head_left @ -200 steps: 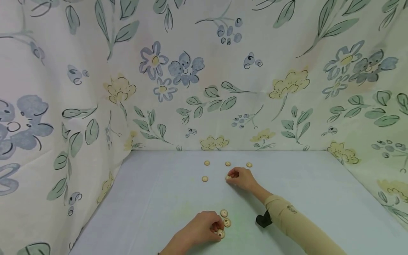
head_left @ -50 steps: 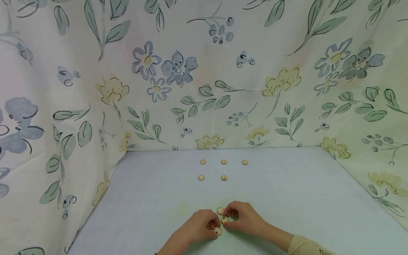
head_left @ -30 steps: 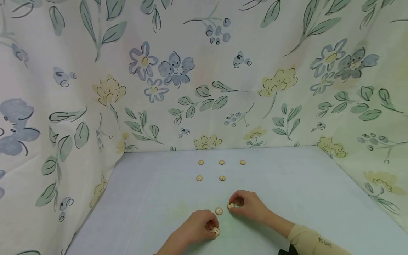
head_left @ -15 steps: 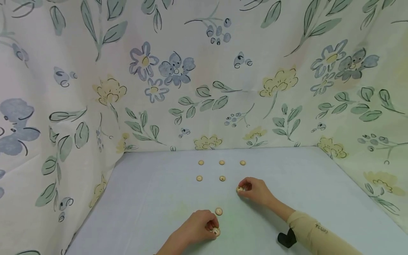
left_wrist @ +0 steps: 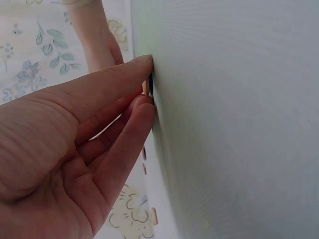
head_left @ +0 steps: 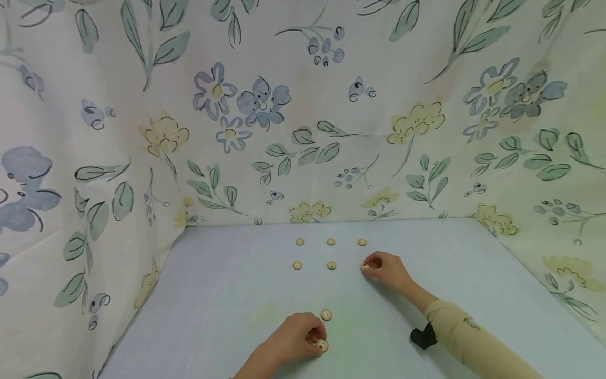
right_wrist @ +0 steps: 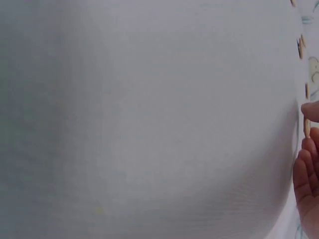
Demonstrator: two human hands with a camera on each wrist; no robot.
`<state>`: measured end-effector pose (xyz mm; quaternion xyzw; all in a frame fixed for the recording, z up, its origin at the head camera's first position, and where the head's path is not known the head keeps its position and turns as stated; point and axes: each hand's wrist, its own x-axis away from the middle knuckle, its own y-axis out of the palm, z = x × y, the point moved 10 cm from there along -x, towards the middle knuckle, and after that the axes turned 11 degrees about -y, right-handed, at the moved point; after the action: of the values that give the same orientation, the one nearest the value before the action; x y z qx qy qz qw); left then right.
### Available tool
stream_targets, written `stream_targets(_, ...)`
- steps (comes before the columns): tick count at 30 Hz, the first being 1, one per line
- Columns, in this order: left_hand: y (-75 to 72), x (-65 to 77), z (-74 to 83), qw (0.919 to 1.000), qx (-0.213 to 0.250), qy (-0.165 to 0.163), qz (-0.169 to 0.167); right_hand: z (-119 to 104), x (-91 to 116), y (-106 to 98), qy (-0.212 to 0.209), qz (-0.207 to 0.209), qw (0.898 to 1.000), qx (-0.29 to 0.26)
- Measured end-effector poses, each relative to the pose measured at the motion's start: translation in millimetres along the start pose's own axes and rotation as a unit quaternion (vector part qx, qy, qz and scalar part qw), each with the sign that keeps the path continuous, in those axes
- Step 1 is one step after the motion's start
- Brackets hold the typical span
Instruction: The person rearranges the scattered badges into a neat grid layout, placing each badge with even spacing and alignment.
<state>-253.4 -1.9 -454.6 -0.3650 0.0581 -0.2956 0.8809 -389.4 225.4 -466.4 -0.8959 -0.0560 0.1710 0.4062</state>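
Note:
My left hand point(head_left: 297, 337) pinches a round wooden button point(head_left: 322, 345) between thumb and fingers near the front of the table; the left wrist view shows this button point(left_wrist: 146, 86) edge-on, low against the surface. Just beyond that hand lies another button point(head_left: 326, 315). Farther back, my right hand point(head_left: 389, 271) holds a button point(head_left: 365, 267) by its edge, at the right end of the nearer row. Two buttons of that row lie to its left, one plain point(head_left: 297, 265) and one with a dark mark point(head_left: 331, 266). In the right wrist view, fingertips grip the pale button point(right_wrist: 306, 125).
Three buttons form the back row: left point(head_left: 300, 242), middle point(head_left: 331, 242) and right point(head_left: 362, 242). A pale cloth covers the table point(head_left: 227, 295). Floral curtain point(head_left: 265, 173) hangs behind and along both sides. A black object point(head_left: 423, 337) hangs under the right sleeve.
My right hand takes a button from beside the left hand and carries it back and right to the nearer row's right end. Earlier it set down that row's middle button. The left hand barely moves.

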Motion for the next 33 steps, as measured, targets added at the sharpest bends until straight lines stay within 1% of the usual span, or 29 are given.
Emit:
stream_targets(7, -0.2, -1.4, -0.8, 1.0000, 0.003, -0.006, -0.003, 8, -5, -4, 0.007, 0.010, 1.000, -0.008)
stream_targets(14, 0.1, -2.3, -2.0, 1.0000, -0.002, -0.009, 0.000, 15, -5, -2, 0.012, 0.006, 1.000, -0.001)
stream_targets(33, -0.6, -1.0, -1.2, 0.9999, -0.001, -0.013, 0.000, 17, -5, 1, 0.035, -0.005, 0.999, -0.024)
